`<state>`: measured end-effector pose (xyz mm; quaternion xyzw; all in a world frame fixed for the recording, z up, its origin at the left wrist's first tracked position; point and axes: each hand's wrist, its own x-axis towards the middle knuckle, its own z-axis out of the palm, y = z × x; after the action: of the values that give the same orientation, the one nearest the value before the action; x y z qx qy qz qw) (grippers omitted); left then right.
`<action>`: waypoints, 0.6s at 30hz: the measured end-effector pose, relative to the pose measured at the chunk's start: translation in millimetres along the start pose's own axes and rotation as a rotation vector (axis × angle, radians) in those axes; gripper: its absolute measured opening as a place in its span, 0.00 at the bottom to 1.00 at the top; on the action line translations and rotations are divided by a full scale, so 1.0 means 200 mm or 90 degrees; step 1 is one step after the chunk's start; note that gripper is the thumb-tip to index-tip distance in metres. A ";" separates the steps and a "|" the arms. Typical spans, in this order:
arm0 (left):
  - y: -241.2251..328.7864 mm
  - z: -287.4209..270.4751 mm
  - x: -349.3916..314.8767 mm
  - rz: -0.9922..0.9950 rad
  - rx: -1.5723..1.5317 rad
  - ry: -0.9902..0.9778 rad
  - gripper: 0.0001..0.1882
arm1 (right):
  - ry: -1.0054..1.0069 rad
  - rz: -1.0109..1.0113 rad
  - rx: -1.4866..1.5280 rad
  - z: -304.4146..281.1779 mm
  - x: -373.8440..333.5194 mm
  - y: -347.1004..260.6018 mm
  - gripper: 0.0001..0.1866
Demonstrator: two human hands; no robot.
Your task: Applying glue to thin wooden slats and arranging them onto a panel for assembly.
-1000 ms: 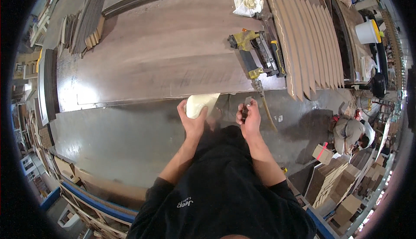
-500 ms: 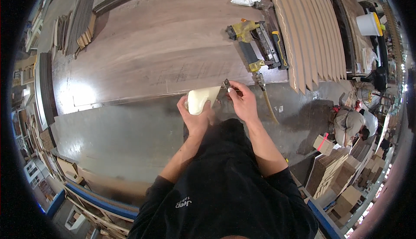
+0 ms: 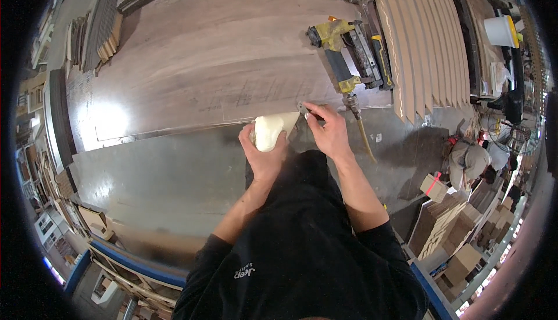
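White glare burns the table (image 3: 192, 58) left of the fingers (image 3: 314, 109) — fainter shine on the floor (image 3: 174, 175), shadow to their right — and edges bow toward black corners.

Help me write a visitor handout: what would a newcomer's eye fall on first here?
Most likely the pale cone-shaped pouch in the left hand, by the near edge of the table, its tip near the small dark piece in the right hand. Next, the yellow-and-black nail gun on the table's right side, its hose hanging over the edge. Further right, the brown boards with pointed ends.
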<state>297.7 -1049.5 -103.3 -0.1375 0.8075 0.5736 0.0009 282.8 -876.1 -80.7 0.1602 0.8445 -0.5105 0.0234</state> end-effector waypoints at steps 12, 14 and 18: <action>-0.01 -0.01 0.00 0.039 0.031 -0.001 0.39 | -0.001 0.005 -0.104 0.00 0.02 -0.06 0.16; -0.01 -0.02 0.00 0.055 0.042 -0.001 0.39 | -0.009 0.012 -0.126 0.00 0.02 -0.06 0.16; -0.01 -0.03 0.00 0.089 0.072 0.002 0.38 | 0.013 -0.019 -0.119 0.01 0.02 -0.06 0.14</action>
<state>298.3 -1055.4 -103.9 -0.0810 0.8463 0.5255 -0.0325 274.7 -881.1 -73.1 0.1502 0.8910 -0.4278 0.0218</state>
